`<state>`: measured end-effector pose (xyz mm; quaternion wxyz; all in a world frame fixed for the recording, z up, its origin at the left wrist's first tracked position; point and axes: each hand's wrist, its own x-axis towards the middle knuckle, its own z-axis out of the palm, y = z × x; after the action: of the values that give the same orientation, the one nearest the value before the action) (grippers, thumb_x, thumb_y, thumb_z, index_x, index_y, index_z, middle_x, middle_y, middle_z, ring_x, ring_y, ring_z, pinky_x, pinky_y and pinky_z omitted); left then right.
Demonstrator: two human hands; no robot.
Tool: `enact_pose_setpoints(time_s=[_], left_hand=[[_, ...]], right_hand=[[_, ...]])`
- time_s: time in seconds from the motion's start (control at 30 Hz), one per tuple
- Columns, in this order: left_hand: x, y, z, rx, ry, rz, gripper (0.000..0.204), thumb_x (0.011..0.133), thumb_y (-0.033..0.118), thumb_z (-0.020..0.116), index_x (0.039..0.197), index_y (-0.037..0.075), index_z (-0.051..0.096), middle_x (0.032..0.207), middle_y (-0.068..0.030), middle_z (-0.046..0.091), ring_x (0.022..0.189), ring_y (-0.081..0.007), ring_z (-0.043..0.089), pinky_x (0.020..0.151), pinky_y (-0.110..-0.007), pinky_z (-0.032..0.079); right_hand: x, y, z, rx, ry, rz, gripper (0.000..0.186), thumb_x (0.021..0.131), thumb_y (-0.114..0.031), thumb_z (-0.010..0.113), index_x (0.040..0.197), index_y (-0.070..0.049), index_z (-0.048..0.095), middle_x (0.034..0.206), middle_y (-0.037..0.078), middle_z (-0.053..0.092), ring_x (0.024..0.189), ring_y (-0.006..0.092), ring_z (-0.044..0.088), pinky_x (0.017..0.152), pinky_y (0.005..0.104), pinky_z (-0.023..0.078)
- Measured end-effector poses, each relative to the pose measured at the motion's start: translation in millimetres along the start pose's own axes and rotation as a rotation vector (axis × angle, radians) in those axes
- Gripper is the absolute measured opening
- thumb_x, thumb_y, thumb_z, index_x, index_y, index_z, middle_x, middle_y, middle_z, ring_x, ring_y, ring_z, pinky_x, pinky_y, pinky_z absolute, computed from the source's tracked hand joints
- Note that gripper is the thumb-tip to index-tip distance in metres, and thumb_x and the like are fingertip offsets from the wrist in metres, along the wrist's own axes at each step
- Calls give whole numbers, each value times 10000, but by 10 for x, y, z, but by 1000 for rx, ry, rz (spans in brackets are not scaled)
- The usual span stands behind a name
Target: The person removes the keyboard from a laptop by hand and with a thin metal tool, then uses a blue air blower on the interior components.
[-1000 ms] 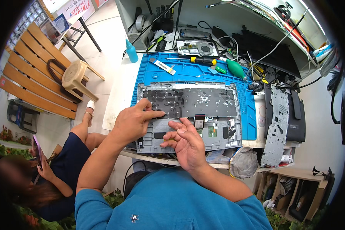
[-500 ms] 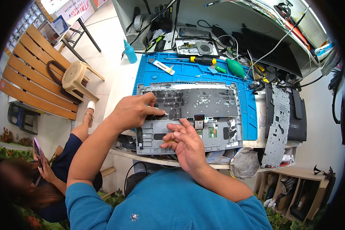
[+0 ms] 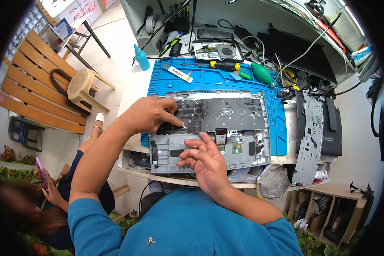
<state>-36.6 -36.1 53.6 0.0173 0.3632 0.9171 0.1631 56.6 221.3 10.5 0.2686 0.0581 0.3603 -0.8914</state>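
Observation:
A grey laptop upper case [image 3: 166, 164] lies inside-up on a blue repair mat [image 3: 158, 81]. The black back of a keyboard [image 3: 217, 121] fills its far half, dotted with small fixing points. My left hand [image 3: 151, 114] reaches over the keyboard's left part, its index finger stretched out and its tip pressing near the lower edge; the other fingers are bent. Palm up, my right hand [image 3: 207, 164] rests over the case's near half, fingers apart, index fingertip at the keyboard's lower edge. A dark ribbon cable [image 3: 220, 135] sticks out beside it. I see nothing held in either hand.
Beyond the case lie a yellow-black screwdriver [image 3: 225, 65], a green air blower [image 3: 262, 74] and a white-handled blade [image 3: 178, 73]. A blue bottle [image 3: 141, 59] stands at far left. To the right leans a perforated metal plate [image 3: 309, 134]. A seated person holds a phone [image 3: 41, 170].
The view has shifted slightly. My left index finger stays at nearly the same spot on the keyboard, with the wrist a little shifted. My right hand keeps its pose.

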Motion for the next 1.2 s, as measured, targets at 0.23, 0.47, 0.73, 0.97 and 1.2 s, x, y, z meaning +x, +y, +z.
enact_pose_setpoints(time_s=[0.23,0.47,0.73,0.97,1.2], left_hand=[[125,-48,-50,35,-2,103,561,689,6,784,1104,377,855,1057,7,678,928,-250,683,811,-389,551],[199,-116,-60,50,-8,177,560,698,-5,764,1089,385,857,1045,10,678,931,-252,683,813,-391,549],[37,-48,65,-20,5,-10,588,695,-28,772,1100,389,857,1025,7,659,906,-241,698,765,-378,578],[-180,296,226,-5,140,-230,538,772,-51,735,1125,336,858,1011,-21,652,836,-238,711,697,-371,582],[-246,669,347,35,247,-422,509,808,-45,693,1147,299,855,1006,-34,650,773,-267,714,668,-396,583]], right_hand=[[1,19,13,-4,15,-11,762,1017,-31,545,1651,13,125,1388,214,531,1096,274,667,940,496,584],[9,14,19,-8,21,-8,770,1018,-29,551,1653,19,118,1383,214,535,1095,276,669,943,498,584],[2,-1,19,8,7,3,818,1032,-17,568,1663,30,51,1413,227,504,1112,277,661,968,479,577],[2,15,27,-22,19,-6,825,1013,-21,559,1667,29,58,1380,211,537,1100,277,667,948,503,582],[-4,22,33,-21,23,-11,776,1013,-12,548,1652,16,109,1370,215,541,1100,279,667,951,512,581]])
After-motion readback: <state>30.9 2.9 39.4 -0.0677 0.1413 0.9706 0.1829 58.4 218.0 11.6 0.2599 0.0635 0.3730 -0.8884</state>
